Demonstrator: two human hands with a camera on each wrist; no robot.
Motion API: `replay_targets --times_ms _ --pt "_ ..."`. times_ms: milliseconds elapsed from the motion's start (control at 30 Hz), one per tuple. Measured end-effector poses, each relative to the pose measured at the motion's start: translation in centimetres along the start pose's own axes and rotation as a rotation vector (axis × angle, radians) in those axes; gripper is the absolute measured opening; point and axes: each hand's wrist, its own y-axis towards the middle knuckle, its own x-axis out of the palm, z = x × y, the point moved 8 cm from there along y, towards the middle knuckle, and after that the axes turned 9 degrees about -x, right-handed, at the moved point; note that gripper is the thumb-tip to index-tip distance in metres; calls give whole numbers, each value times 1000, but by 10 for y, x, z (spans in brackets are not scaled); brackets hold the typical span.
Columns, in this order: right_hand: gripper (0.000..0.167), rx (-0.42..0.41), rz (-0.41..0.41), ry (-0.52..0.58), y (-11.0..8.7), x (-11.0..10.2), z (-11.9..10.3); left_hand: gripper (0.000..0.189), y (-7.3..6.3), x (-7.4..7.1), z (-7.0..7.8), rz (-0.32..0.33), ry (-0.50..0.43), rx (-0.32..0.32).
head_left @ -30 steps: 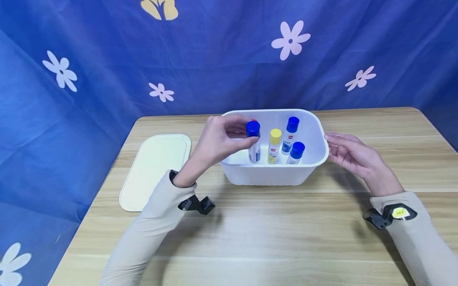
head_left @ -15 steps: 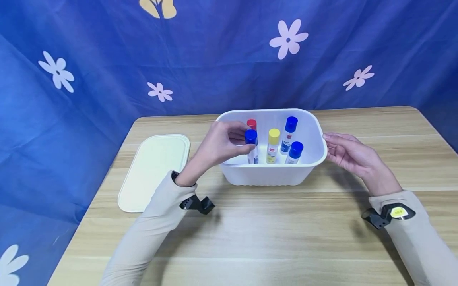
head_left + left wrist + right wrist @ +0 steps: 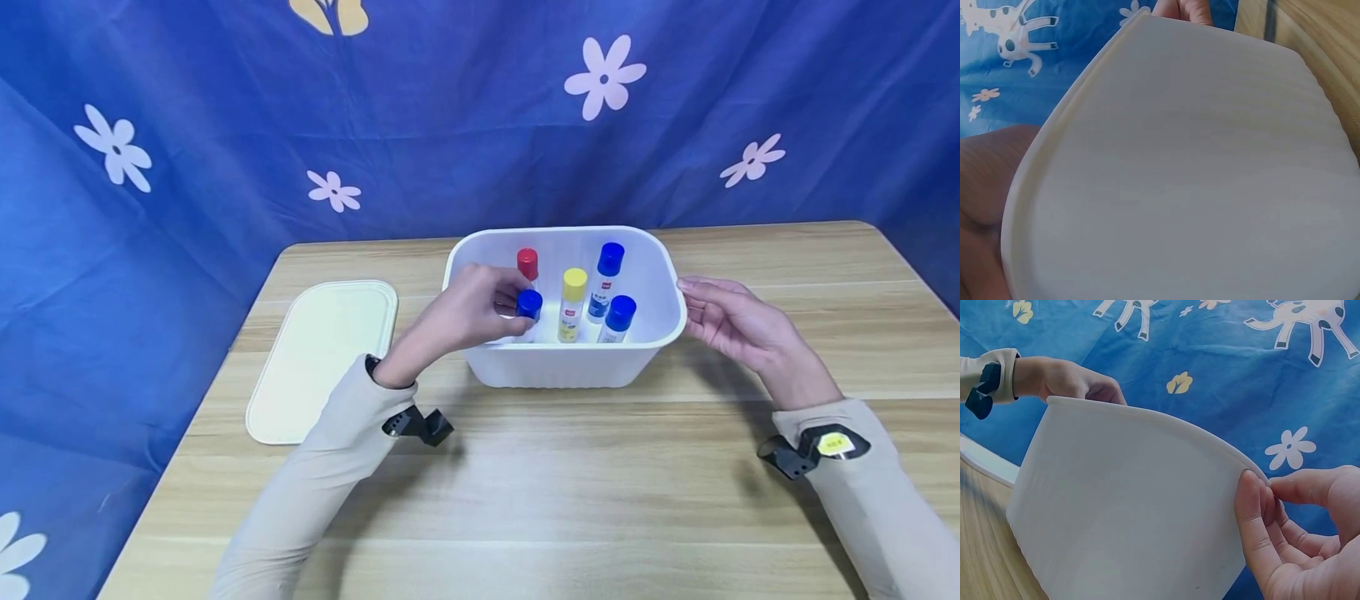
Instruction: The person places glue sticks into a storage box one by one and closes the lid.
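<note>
In the head view my left hand [image 3: 472, 308] reaches over the left rim of a white plastic bin [image 3: 555, 368]. Between its thumb and fingers it holds a blue-capped glue stick [image 3: 529, 303], low inside the bin; the stick's lower part is mostly hidden. Other glue sticks stand upright in there: a red-capped one [image 3: 528, 263] behind the hand, a yellow-capped one [image 3: 572, 307] in the middle, and two blue-capped ones, the rear one [image 3: 606, 283] and the front one [image 3: 618, 318]. My right hand [image 3: 1297, 525] pinches the bin's right rim between thumb and fingers.
A pale flat lid [image 3: 326, 358] with rounded corners lies on the wooden table [image 3: 570, 483], left of the bin. A blue curtain [image 3: 465, 117] with printed flowers hangs right behind the table's back edge.
My left hand has lowered the blue-capped glue stick deeper into the bin, so the red-capped one behind it shows more. The right hand has stayed at the rim.
</note>
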Motion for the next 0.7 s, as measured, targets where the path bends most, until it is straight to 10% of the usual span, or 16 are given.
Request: replay_targets --times_ms 700 --pt "29 4 19 11 -1 1 -1 24 -1 2 3 -8 56 -1"
